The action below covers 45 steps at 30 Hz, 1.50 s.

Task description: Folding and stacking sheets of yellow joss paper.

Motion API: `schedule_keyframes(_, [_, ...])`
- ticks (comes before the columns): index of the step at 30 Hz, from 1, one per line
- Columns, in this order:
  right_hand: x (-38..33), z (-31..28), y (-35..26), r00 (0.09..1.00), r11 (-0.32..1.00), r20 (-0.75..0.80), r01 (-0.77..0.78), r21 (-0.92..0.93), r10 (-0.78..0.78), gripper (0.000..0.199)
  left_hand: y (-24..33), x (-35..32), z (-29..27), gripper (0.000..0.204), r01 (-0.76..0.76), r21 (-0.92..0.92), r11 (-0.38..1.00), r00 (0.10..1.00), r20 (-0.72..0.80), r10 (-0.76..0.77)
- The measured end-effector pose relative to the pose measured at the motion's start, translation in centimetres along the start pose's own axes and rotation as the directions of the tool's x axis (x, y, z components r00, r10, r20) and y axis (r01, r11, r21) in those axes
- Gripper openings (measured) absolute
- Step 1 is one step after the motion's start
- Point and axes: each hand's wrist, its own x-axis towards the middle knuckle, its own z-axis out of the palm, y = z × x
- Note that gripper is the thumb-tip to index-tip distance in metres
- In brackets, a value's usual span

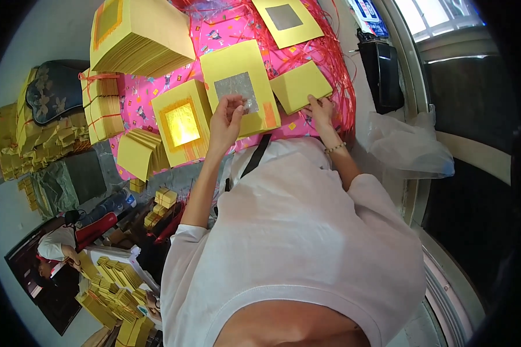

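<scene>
On the pink patterned cloth in front of me lies a stack of yellow paper sheets [217, 61] with a silver foil square on top and an orange mark at one corner. My left hand [228, 115] is over the foil square, its fingers curled toward the thumb; anything between them is hidden. To the right, a smaller, plain yellow paper stack [301, 87] lies at an angle. My right hand [320, 111] grips its near right corner, with fingers on its top and edge. Left of the silver-marked stack stands another yellow stack with a gold foil square [182, 123].
A tall block of yellow paper [150, 40] rises at the far left, near a tied bundle [101, 107] and fanned sheets [138, 153]. Red plastic strings [337, 52] trail at the right. A clear plastic bag [410, 144] hangs beside the ledge. Another person [58, 246] works at lower left.
</scene>
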Motion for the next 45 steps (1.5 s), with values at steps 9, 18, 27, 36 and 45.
schedule_keyframes(9, [-0.4, 0.9, 0.3, 0.992, 0.991, -0.031, 0.125, -0.04, -0.126, 0.02, -0.7, -0.4, 0.0, 0.02, -0.026, 0.14, 0.99, 0.999, 0.027, 0.023])
schedule_keyframes(18, [-1.4, 1.8, -0.6, 0.983, 0.984, -0.083, 0.157, -0.08, -0.163, 0.022, -0.4, -0.4, 0.0, 0.021, 0.008, 0.203, 0.979, 0.998, 0.055, -0.019])
schedule_keyframes(27, [-0.5, 1.4, 0.2, 0.968, 0.952, -0.134, 0.174, -0.253, -0.213, 0.026, -0.9, -0.3, -0.1, 0.02, -0.044, 0.23, 0.972, 0.999, 0.037, 0.036])
schedule_keyframes(36, [1.1, 0.4, 2.5, 0.842, 0.796, -0.303, 0.219, -0.565, -0.446, 0.038, -0.3, -0.8, -0.4, 0.027, -0.023, 0.254, 0.967, 1.0, 0.024, 0.018])
schedule_keyframes(45, [-4.1, 1.1, -2.2, 0.81, 0.76, 0.08, 0.576, -0.301, -0.581, 0.024, 1.4, -2.3, -0.8, 0.047, -0.252, 0.681, 0.688, 0.967, 0.207, 0.15])
